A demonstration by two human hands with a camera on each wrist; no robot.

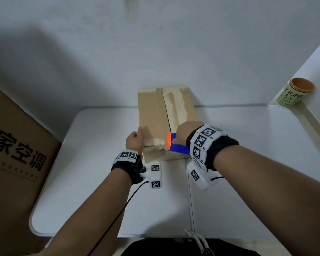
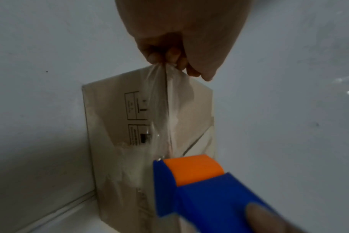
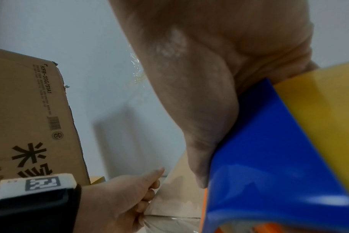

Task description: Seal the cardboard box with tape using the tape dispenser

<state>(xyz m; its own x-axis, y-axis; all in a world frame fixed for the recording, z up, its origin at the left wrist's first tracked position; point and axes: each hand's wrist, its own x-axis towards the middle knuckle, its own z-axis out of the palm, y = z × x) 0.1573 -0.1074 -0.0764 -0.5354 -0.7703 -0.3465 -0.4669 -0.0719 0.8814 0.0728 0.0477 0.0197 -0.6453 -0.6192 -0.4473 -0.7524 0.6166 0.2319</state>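
A brown cardboard box (image 1: 155,115) lies on the white table (image 1: 92,182), its centre seam running away from me. My right hand (image 1: 183,133) grips a blue tape dispenser (image 1: 175,145) with an orange front at the box's near edge, on the seam. The wrist view shows a yellowish tape roll (image 3: 321,102) inside it. My left hand (image 2: 169,59) pinches the end of a clear tape strip (image 2: 161,110), which stretches from the dispenser (image 2: 199,181) across the box's near face. From the head view, the left hand (image 1: 137,139) sits at the box's near left corner.
A large printed cardboard carton (image 1: 13,154) stands against the table's left side. A green paper cup (image 1: 294,93) sits on a ledge at the far right. The wall is right behind the box. A black cable (image 1: 118,209) trails from my left wrist.
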